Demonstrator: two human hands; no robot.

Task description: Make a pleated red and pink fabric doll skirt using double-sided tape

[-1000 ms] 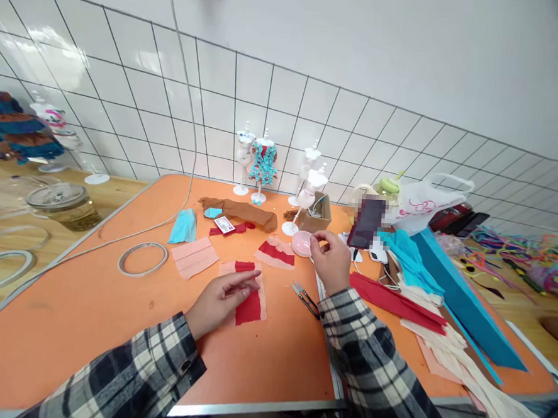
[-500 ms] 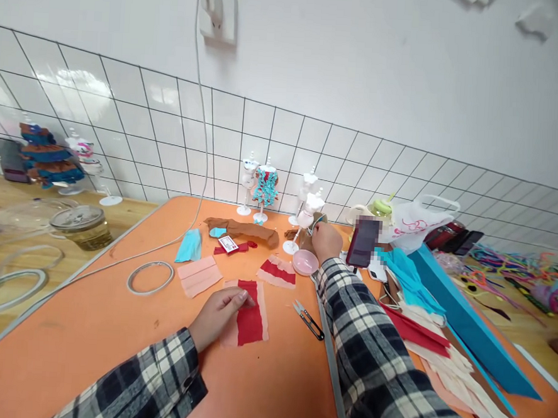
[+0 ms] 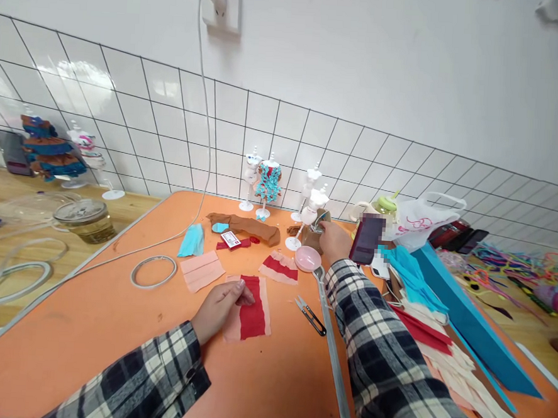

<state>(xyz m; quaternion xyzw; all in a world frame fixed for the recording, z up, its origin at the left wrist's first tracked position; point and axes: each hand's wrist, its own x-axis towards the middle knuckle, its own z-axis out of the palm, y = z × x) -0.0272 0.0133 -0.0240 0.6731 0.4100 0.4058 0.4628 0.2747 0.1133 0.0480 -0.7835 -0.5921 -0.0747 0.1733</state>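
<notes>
My left hand [image 3: 220,307] rests on a pink cloth piece with a red strip [image 3: 253,303], fingers curled and pressing its left edge to the orange table [image 3: 111,325]. My right hand [image 3: 334,241] is stretched far forward at a small brown cardboard box [image 3: 311,236] beside a white miniature mannequin [image 3: 310,204]. Its fingertips are in or at the box mouth, and what they touch is hidden. A pink round dish [image 3: 307,259] sits just left of my right wrist. Thread snips [image 3: 311,315] lie between my arms.
More cloth pieces [image 3: 202,270], a metal ring [image 3: 153,270], a brown fabric roll [image 3: 244,226] and a dressed mannequin [image 3: 268,182] lie farther back. A phone [image 3: 366,239], plastic bag [image 3: 420,217] and stacked crepe sheets [image 3: 442,320] crowd the right. A glass jar [image 3: 85,220] stands left.
My right hand moved from the pink dish forward to the cardboard box by the mannequin. My left hand stayed on the red-and-pink cloth. The view tilted upward.
</notes>
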